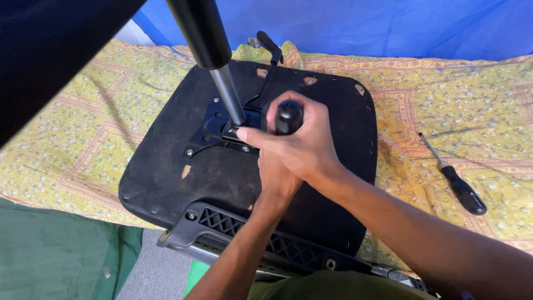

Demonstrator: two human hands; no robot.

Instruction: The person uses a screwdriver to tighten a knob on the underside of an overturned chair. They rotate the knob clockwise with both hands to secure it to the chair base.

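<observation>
From the camera on my head I look down on an upturned office chair seat (pixel 166 178), its black underside facing up, lying on a yellow patterned cloth (pixel 72 139) with a blue sheet (pixel 388 28) behind it. My right hand (pixel 302 141) is clenched round the black handle of a tool (pixel 289 115); the rounded top of that handle pokes out above my fist, and the thumb stretches left toward the foot of the gas-lift column (pixel 214 55). What the tool's tip touches is hidden under my hands. My left hand (pixel 275 180) comes up from below and sits underneath the right one, pressed against it; most of its fingers are covered, so I cannot tell whether it grips anything. The column rises from the black metal mounting plate (pixel 208 130) in the middle of the seat, thin and silvery at the base and thick and black higher up, tilting toward the upper left. A black lever (pixel 269 47) sticks out past the seat's far edge. At the near edge a black plastic bracket (pixel 244 233) with a lattice pattern sits just below my left forearm. Well to the right, on the cloth, lies a screwdriver (pixel 461 186) with a black handle, apart from both hands
</observation>
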